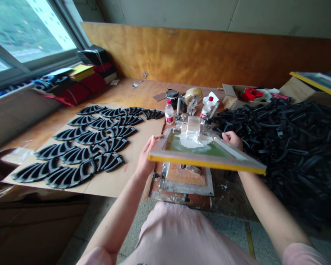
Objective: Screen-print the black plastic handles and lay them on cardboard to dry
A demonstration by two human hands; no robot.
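We seem mid-lift or mid-lowering: the screen frame [206, 158] tilts between our left hand [147, 152] and curled right hand [233, 140], grips unclear, above the base plate [187, 187]; lowering calls for even support.

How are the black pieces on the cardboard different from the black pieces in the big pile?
The black pieces in rows are spread neatly in fan shapes, while the big pile is a jumble.
The rows lie low on the cardboard, while the pile is heaped up.
The rows are left of the left hand; the pile is mostly right of the right hand.
Both have black, curved pieces.
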